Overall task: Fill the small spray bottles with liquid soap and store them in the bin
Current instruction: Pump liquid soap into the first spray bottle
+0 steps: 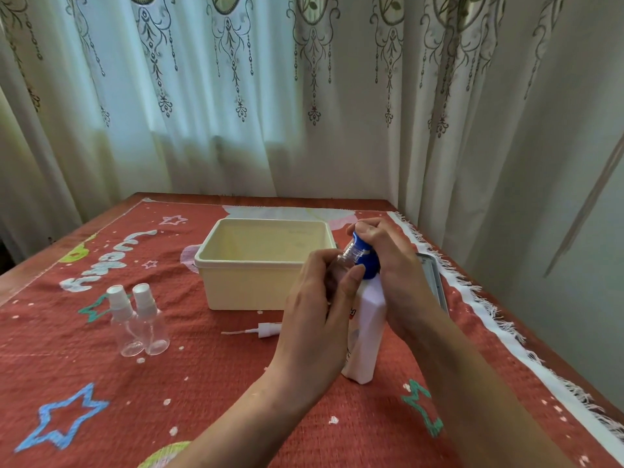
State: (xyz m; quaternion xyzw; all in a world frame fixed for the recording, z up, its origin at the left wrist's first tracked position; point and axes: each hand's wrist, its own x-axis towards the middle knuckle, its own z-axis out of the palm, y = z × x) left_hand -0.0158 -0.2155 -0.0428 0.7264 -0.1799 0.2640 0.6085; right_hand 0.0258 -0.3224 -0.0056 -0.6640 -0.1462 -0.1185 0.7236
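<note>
While you pump: your left hand [314, 319] pinches the uncapped small bottle [347, 256] between thumb and curled fingers. It is tilted so the open neck meets the spout, apparently to catch the soap.
Right hand [391, 265]: fingers curl over the blue pump head [366, 261], set on top to press down and steady it.
Soap bottle [366, 339]: stands upright on the cloth [236, 400], between your wrists.
Bin [246, 285]: open, near, at 10 o'clock from your hands, within reach for storing; no bottle shows in it.
Spray head [266, 329]: lies at 9 o'clock from the soap bottle, just beside your left hand, likely for refitting.
Capped bottles [140, 319]: two, touching, further out at 9 o'clock; they look unfilled.
Fill level: cannot tell, as fingers cover the body.
</note>
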